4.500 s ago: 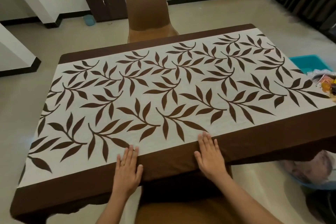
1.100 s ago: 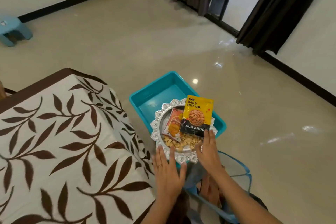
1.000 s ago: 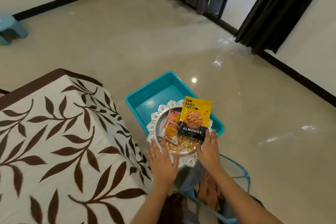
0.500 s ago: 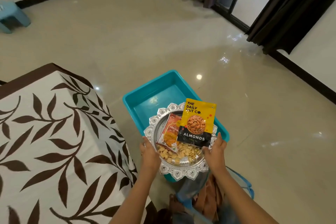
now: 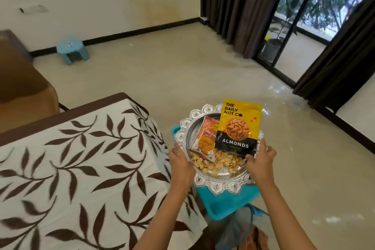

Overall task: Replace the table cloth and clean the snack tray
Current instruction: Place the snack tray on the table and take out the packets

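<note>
A round silver snack tray with an ornate rim is held in the air to the right of the table. My left hand grips its left rim and my right hand grips its right rim. On the tray lie a yellow and black almonds packet, an orange snack packet and loose yellowish snack pieces. The table on the left wears a white table cloth with brown leaves and a brown border.
A teal plastic tub sits on the floor right under the tray. A blue mesh basket with cloth lies below it. A brown chair stands behind the table, a small blue stool by the wall, dark curtains at the right.
Both hands took hold of the tray's rim and lifted it up from the teal tub. The view has tilted up, away from the table cloth that was being smoothed earlier.
</note>
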{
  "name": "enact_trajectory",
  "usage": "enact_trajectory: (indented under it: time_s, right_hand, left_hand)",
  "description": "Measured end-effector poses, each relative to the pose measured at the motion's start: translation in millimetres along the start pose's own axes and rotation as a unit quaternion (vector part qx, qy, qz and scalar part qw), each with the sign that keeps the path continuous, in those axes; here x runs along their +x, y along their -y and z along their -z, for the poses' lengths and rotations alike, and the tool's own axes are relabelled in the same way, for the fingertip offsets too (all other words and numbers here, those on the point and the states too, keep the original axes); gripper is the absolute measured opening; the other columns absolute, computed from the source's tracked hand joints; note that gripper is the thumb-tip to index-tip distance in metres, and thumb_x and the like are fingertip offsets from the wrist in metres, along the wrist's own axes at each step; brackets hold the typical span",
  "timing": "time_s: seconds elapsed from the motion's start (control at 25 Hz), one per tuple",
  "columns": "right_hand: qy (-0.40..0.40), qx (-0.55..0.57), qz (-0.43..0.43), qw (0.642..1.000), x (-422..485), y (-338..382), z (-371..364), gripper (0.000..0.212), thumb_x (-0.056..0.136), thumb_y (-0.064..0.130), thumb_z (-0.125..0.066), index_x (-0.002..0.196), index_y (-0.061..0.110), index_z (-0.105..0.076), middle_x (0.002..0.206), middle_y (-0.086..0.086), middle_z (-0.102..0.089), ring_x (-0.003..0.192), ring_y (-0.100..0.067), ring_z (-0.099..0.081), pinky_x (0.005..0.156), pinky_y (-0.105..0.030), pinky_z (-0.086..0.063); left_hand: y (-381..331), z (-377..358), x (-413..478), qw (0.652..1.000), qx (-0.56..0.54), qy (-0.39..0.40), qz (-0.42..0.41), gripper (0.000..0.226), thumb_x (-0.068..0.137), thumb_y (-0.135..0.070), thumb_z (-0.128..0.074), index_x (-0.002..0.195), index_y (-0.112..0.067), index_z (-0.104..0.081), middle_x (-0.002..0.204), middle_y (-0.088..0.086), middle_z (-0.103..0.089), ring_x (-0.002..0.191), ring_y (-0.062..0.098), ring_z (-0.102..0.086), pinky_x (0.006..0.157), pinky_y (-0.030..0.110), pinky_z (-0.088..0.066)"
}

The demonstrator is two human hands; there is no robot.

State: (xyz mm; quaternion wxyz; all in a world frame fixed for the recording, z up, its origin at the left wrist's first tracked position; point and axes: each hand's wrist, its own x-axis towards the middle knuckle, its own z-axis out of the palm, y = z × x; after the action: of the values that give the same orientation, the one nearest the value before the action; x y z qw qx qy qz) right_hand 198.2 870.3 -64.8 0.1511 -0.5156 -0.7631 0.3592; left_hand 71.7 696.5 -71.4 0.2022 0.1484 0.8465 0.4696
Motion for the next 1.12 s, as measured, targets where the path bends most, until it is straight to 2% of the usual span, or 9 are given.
enact_trajectory:
  time_s: [0.08, 0.2, 0.28, 0.36, 0.48, 0.6, 0.76, 0.88, 1.12]
  right_hand:
    - [-0.003, 0.007, 0.027, 1.000, -23.1, 43.8, 6.3, 0.074, 0.091, 0.002, -0.058, 0.152, 0.012, -0.018, 0.145, -0.021, -0.019, 0.120, -0.038, -0.046, 0.101, -0.037, -0.039]
    - [0.007, 0.018, 0.048, 0.999, -63.3, 103.6, 8.3, 0.074, 0.089, 0.000, -0.058, 0.151, 0.016, -0.021, 0.144, -0.018, -0.020, 0.115, -0.034, -0.048, 0.094, -0.035, -0.043]
    - [0.023, 0.020, 0.068, 0.997, -96.1, 139.3, -4.0, 0.072, 0.089, -0.002, -0.058, 0.149, 0.016, -0.024, 0.144, -0.016, -0.020, 0.109, -0.030, -0.048, 0.090, -0.034, -0.044]
    - [0.044, 0.011, 0.103, 0.994, -130.8, 170.2, -25.1, 0.069, 0.089, 0.000, -0.058, 0.148, 0.015, -0.025, 0.143, -0.017, -0.020, 0.108, -0.031, -0.049, 0.093, -0.037, -0.043]
    - [0.107, -0.003, 0.162, 0.981, -196.7, 215.5, -78.5, 0.063, 0.089, 0.002, -0.059, 0.144, 0.010, -0.030, 0.140, -0.021, -0.022, 0.107, -0.034, -0.049, 0.100, -0.038, -0.040]
    - [0.169, -0.004, 0.219, 0.961, -259.1, 252.3, -134.1, 0.056, 0.087, 0.002, -0.061, 0.137, 0.009, -0.039, 0.135, -0.022, -0.027, 0.107, -0.036, -0.050, 0.099, -0.037, -0.041]
    - [0.260, -0.007, 0.273, 0.926, -343.3, 299.5, -208.8, 0.051, 0.087, 0.002, -0.061, 0.134, 0.012, -0.043, 0.136, -0.021, -0.027, 0.112, -0.037, -0.050, 0.093, -0.030, -0.039]
    - [0.311, -0.016, 0.309, 0.899, -403.1, 328.9, -255.9, 0.047, 0.087, 0.005, -0.063, 0.129, 0.011, -0.043, 0.133, -0.022, -0.029, 0.112, -0.039, -0.051, 0.097, -0.037, -0.042]
    - [0.381, -0.017, 0.359, 0.852, -489.3, 376.1, -332.3, 0.047, 0.085, 0.005, -0.064, 0.127, 0.012, -0.044, 0.133, -0.020, -0.028, 0.116, -0.037, -0.048, 0.101, -0.034, -0.038]
  left_hand:
    - [-11.4, 47.1, -12.0, 1.000, -0.007, -0.018, -0.005, 0.077, 0.090, -0.001, -0.054, 0.152, -0.017, -0.011, 0.144, 0.008, -0.019, 0.127, 0.022, -0.038, 0.104, 0.025, -0.033]
    - [-15.5, 116.5, -37.8, 0.998, -0.019, -0.056, -0.016, 0.077, 0.090, -0.004, -0.055, 0.152, -0.020, -0.011, 0.145, 0.009, -0.021, 0.123, 0.015, -0.037, 0.097, 0.024, -0.036]
    - [-6.1, 166.4, -59.9, 0.997, -0.018, -0.076, -0.019, 0.078, 0.092, -0.005, -0.055, 0.153, -0.017, -0.008, 0.148, 0.010, -0.017, 0.131, 0.019, -0.033, 0.099, 0.022, -0.030]
    - [11.1, 214.1, -81.6, 0.995, -0.021, -0.101, -0.013, 0.079, 0.092, -0.005, -0.056, 0.153, -0.014, -0.007, 0.149, 0.012, -0.016, 0.135, 0.022, -0.030, 0.096, 0.016, -0.024]
    - [57.7, 294.9, -119.6, 0.986, -0.020, -0.166, 0.021, 0.080, 0.092, -0.008, -0.058, 0.153, -0.014, -0.005, 0.149, 0.012, -0.016, 0.130, 0.015, -0.030, 0.092, 0.013, -0.023]
    - [112.1, 367.0, -159.1, 0.971, -0.014, -0.230, 0.069, 0.079, 0.091, -0.013, -0.061, 0.152, -0.013, -0.012, 0.150, 0.013, -0.021, 0.138, 0.025, -0.026, 0.103, 0.023, -0.027]
    - [178.3, 450.7, -218.1, 0.938, -0.012, -0.325, 0.116, 0.078, 0.087, -0.016, -0.065, 0.150, -0.017, -0.020, 0.149, 0.010, -0.029, 0.138, 0.023, -0.025, 0.108, 0.032, -0.026]
    - [214.4, 504.0, -256.9, 0.912, -0.009, -0.383, 0.144, 0.073, 0.084, -0.016, -0.068, 0.146, -0.016, -0.029, 0.144, 0.010, -0.036, 0.134, 0.023, -0.029, 0.104, 0.032, -0.030]
    - [279.5, 583.7, -296.6, 0.869, -0.025, -0.443, 0.218, 0.064, 0.084, -0.021, -0.070, 0.141, -0.021, -0.041, 0.139, 0.012, -0.039, 0.130, 0.027, -0.039, 0.104, 0.039, -0.036]
